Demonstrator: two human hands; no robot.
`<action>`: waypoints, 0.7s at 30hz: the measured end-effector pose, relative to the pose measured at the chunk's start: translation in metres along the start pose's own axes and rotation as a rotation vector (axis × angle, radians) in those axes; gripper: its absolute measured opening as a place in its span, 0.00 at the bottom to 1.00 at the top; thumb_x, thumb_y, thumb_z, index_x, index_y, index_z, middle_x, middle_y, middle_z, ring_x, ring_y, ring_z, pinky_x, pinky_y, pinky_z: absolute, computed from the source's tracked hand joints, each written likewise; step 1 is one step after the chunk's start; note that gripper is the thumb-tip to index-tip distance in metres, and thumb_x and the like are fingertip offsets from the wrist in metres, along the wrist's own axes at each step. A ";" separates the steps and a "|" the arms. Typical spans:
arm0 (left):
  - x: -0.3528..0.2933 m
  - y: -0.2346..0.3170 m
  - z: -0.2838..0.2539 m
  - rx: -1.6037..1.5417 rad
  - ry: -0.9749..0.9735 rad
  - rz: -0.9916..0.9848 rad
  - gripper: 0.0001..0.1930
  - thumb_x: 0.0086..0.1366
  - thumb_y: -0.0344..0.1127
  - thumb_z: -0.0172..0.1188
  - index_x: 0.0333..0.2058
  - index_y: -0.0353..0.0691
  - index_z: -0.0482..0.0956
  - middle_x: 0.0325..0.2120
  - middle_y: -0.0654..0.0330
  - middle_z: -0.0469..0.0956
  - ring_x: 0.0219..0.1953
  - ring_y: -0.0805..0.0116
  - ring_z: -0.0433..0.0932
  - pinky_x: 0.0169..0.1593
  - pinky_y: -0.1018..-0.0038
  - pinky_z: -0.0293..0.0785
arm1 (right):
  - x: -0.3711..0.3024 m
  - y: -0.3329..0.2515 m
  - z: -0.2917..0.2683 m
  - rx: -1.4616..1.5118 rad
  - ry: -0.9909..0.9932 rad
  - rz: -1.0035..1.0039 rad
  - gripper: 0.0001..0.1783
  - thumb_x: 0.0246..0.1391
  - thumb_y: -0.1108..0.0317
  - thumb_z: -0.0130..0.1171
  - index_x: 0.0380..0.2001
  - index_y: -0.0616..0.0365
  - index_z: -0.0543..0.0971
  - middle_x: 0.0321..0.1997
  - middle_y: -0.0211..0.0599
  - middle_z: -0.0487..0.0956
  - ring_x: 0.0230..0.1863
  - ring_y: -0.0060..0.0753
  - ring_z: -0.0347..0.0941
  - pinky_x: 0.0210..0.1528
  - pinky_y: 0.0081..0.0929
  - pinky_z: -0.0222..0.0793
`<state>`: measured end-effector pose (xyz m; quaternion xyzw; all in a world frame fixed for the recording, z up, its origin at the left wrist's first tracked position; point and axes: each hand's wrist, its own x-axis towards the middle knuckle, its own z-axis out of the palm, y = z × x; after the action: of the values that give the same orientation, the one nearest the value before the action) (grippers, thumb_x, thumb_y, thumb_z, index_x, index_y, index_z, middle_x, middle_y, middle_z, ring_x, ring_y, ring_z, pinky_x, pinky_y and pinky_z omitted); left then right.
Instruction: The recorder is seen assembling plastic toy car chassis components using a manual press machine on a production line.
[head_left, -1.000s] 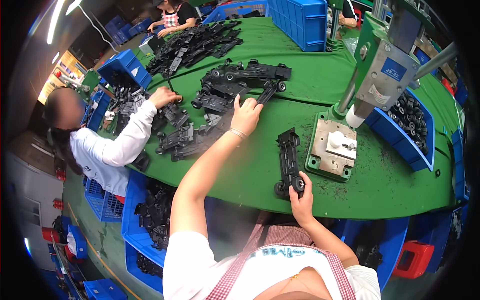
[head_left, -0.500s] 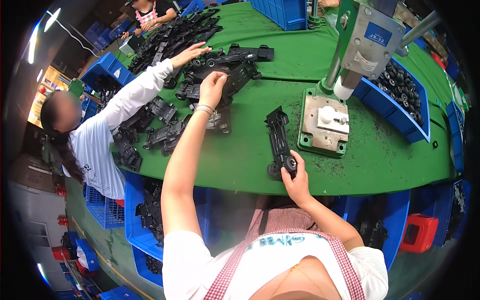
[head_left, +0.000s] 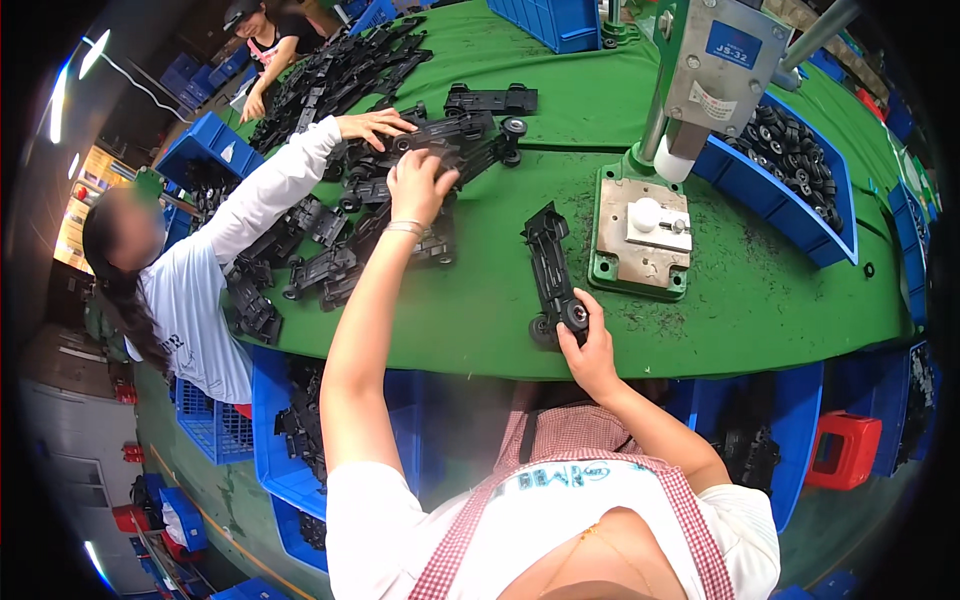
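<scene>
My right hand (head_left: pixel 592 352) grips the wheeled near end of a black toy car chassis (head_left: pixel 550 262), which lies on the green-covered table left of the press base. Out over a heap of similar chassis, my left hand (head_left: pixel 418 188) has its fingers apart and slightly bent, a little blurred, with nothing held that I can make out. Just beyond it, a chassis with wheels (head_left: pixel 490 150) lies slanted on the heap. A co-worker's hand (head_left: pixel 376 127) in a white sleeve rests on the heap beside my left hand.
A bench press (head_left: pixel 690 100) stands right of the chassis, a white fixture (head_left: pixel 657 222) on its base plate (head_left: pixel 615 255). Further right is a blue bin (head_left: pixel 790 222) of small black wheels. Another co-worker (head_left: pixel 272 45) works at the far left. Blue crates (head_left: pixel 265 430) sit below the table edge.
My left hand has opened from a pinch and dropped slightly nearer, and the chassis by it now lies on the heap. The near co-worker's hand has come down onto the heap.
</scene>
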<state>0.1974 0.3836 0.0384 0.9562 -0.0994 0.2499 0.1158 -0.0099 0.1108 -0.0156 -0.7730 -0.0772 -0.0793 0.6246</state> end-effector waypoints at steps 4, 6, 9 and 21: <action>-0.015 0.023 0.000 0.099 -0.019 0.246 0.13 0.48 0.39 0.64 0.30 0.39 0.75 0.51 0.55 0.66 0.61 0.59 0.55 0.61 0.49 0.40 | 0.001 -0.001 0.000 0.007 -0.002 -0.015 0.28 0.50 0.73 0.53 0.55 0.59 0.60 0.36 0.42 0.73 0.36 0.31 0.71 0.41 0.25 0.66; -0.023 0.034 0.001 0.069 -0.050 0.259 0.12 0.48 0.37 0.64 0.31 0.40 0.74 0.51 0.56 0.65 0.61 0.60 0.55 0.62 0.50 0.40 | 0.000 -0.001 -0.001 0.004 -0.001 -0.018 0.28 0.50 0.73 0.53 0.55 0.59 0.60 0.36 0.42 0.73 0.36 0.31 0.71 0.42 0.25 0.66; -0.027 0.043 0.000 0.096 -0.075 0.260 0.11 0.50 0.35 0.63 0.31 0.40 0.75 0.49 0.57 0.68 0.60 0.62 0.58 0.62 0.53 0.40 | 0.000 -0.002 -0.001 0.013 -0.004 0.024 0.28 0.49 0.72 0.54 0.54 0.60 0.61 0.41 0.47 0.74 0.41 0.41 0.73 0.46 0.30 0.66; 0.005 -0.017 -0.012 -1.050 0.081 -0.545 0.14 0.64 0.41 0.53 0.29 0.35 0.76 0.22 0.74 0.67 0.25 0.84 0.59 0.30 0.83 0.58 | -0.001 -0.005 0.001 0.021 -0.010 0.024 0.27 0.50 0.72 0.54 0.54 0.60 0.61 0.41 0.47 0.74 0.41 0.42 0.73 0.45 0.30 0.67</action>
<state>0.2003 0.4024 0.0478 0.7515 0.0437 0.1650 0.6372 -0.0125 0.1128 -0.0111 -0.7676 -0.0719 -0.0672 0.6334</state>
